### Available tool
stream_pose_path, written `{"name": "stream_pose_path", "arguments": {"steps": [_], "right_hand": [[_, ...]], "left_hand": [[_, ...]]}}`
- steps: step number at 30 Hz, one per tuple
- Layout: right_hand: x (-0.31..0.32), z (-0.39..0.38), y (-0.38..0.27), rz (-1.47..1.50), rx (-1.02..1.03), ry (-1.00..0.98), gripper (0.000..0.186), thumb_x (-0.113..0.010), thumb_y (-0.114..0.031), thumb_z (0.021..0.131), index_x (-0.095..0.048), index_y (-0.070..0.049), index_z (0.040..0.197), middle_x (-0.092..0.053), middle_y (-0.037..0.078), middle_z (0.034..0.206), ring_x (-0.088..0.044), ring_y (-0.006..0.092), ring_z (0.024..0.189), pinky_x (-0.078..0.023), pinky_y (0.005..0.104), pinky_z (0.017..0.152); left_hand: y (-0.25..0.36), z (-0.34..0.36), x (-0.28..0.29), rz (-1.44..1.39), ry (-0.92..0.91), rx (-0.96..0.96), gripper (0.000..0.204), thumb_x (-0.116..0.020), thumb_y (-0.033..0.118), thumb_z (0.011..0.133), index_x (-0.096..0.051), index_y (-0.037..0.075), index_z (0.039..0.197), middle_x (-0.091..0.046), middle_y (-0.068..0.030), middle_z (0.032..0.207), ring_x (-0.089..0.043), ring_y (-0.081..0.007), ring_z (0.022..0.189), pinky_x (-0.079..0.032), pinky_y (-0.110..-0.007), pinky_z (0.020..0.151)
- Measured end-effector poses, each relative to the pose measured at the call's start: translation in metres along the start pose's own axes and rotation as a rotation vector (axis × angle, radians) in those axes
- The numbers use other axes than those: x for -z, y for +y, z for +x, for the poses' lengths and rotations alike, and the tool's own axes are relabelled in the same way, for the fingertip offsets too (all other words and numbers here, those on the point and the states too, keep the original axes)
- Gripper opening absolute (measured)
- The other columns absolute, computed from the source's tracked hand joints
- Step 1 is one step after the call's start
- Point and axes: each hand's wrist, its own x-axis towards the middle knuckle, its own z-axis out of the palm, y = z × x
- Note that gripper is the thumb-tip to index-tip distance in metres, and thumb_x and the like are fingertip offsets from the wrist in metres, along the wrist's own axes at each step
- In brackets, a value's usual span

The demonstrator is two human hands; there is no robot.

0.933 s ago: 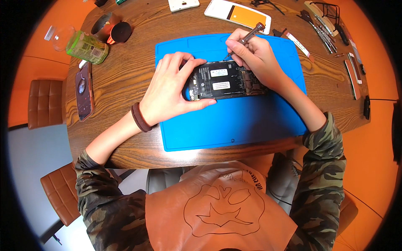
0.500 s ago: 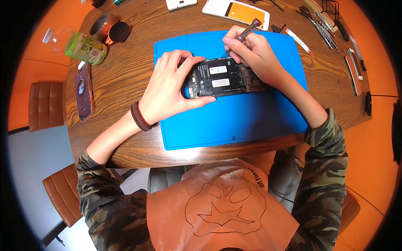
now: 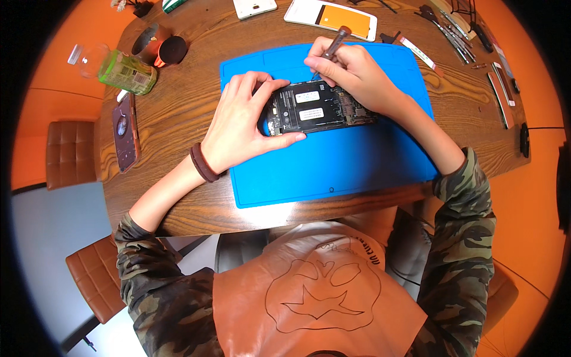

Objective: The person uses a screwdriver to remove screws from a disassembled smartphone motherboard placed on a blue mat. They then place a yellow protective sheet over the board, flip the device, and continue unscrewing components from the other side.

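Head view: left hand (image 3: pixel 241 122) grips opened phone (image 3: pixel 315 109) (back cover off) on blue mat (image 3: pixel 357 166); right hand (image 3: pixel 351 74) pinches screwdriver (image 3: pixel 331 47), tip on phone.

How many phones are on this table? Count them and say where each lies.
4, perhaps more hidden. The opened phone lies on the blue mat, held by the left hand; a dark phone near the table's left edge; a white phone and an orange-screened phone at the far edge.

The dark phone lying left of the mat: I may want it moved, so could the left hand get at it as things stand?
Probably yes, after letting go: the left hand grips the opened phone, and only bare tabletop separates it from the dark phone.
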Motion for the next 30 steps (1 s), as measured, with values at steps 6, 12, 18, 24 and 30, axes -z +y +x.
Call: {"name": "stream_pose_path", "arguments": {"steps": [6, 12, 18, 24, 30], "right_hand": [[0.001, 0.008, -0.005, -0.267, 0.032, -0.016, 0.048, -0.052, -0.043, 0.103, -0.064, 0.002, 0.09, -0.058, 0.018, 0.068, -0.057, 0.0346, 0.064, -0.044, 0.0447, 0.065], [-0.007, 0.019, -0.007, -0.266, 0.14, 0.09, 0.043, -0.055, -0.038, 0.101, -0.06, 0.003, 0.089, -0.063, 0.02, 0.079, -0.064, 0.0377, 0.079, -0.05, 0.0464, 0.077], [0.007, 0.013, -0.023, -0.294, 0.123, 0.003, 0.039, -0.059, -0.035, 0.1, -0.063, 0.002, 0.112, -0.069, 0.018, 0.097, -0.066, 0.0308, 0.096, -0.05, 0.0409, 0.089], [0.009, 0.016, -0.032, -0.179, -0.27, 0.053, 0.022, -0.078, -0.013, 0.087, -0.071, 0.001, 0.102, -0.073, 0.006, 0.089, -0.071, 0.0153, 0.083, -0.056, 0.0296, 0.08], [0.005, 0.018, -0.033, 0.292, -0.204, 0.054, 0.029, -0.071, -0.01, 0.092, -0.067, 0.003, 0.118, -0.075, 0.01, 0.104, -0.071, 0.0159, 0.098, -0.054, 0.0301, 0.091]], "left_hand": [[0.008, 0.036, 0.02, -0.113, 0.322, 0.07, 0.041, -0.073, 0.03, 0.088, -0.064, 0.007, 0.121, -0.062, -0.0085, 0.092, -0.06, -0.026, 0.086, -0.049, -0.037, 0.078], [0.006, 0.097, 0.031, -0.41, 0.092, 0.029, 0.029, -0.063, 0.024, 0.101, -0.071, -0.001, 0.113, -0.068, -0.0057, 0.085, -0.062, -0.0102, 0.076, -0.051, -0.025, 0.07], [-0.005, 0.098, 0.031, -0.333, 0.169, -0.179, 0.025, -0.064, 0.02, 0.099, -0.073, -0.002, 0.107, -0.072, -0.0101, 0.085, -0.067, -0.0155, 0.076, -0.054, -0.029, 0.07], [-0.007, 0.098, 0.024, -0.276, 0.259, -0.342, 0.018, -0.066, 0.015, 0.095, -0.073, 0.001, 0.103, -0.067, -0.0127, 0.084, -0.066, -0.027, 0.073, -0.052, -0.034, 0.067], [-0.01, 0.098, 0.022, -0.261, 0.297, -0.369, 0.018, -0.066, 0.015, 0.095, -0.074, 0.001, 0.103, -0.066, -0.0123, 0.082, -0.066, -0.0264, 0.073, -0.053, -0.034, 0.067]]}}
